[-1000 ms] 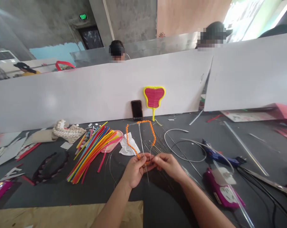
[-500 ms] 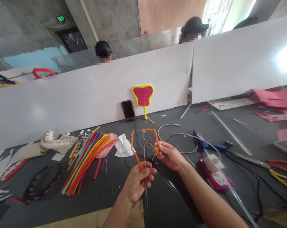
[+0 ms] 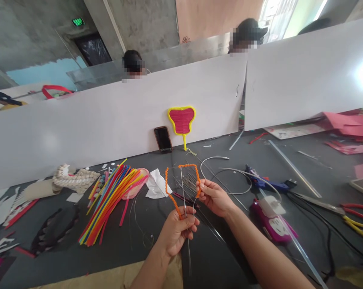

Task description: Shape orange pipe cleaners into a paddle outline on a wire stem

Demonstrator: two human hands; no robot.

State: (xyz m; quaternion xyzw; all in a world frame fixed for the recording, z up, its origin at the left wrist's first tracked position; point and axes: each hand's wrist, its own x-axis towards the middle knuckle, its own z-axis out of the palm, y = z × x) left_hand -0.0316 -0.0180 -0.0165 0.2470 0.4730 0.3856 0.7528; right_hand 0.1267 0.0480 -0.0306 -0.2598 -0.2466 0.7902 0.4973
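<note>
I hold an orange-wrapped wire frame (image 3: 173,188) upright over the dark table (image 3: 79,261). My left hand (image 3: 177,233) is closed on its lower end, where thin bare wires run down past my fingers. My right hand (image 3: 213,196) pinches the right side of the orange frame (image 3: 197,182). A finished pink and yellow fan (image 3: 181,121) leans on the white partition (image 3: 109,120) behind, beside a dark phone (image 3: 163,139).
A bundle of coloured plastic strips (image 3: 112,200) lies to the left, with white tissue (image 3: 155,186) near it. Loose wire loops (image 3: 223,176), a blue glue gun (image 3: 267,184), a magenta device (image 3: 271,224) and pliers (image 3: 355,220) lie right. Two people sit behind the partition.
The orange frame has been lifted off the table and stood upright. My right hand moved from its lower end to its right side. The view shifted slightly.
</note>
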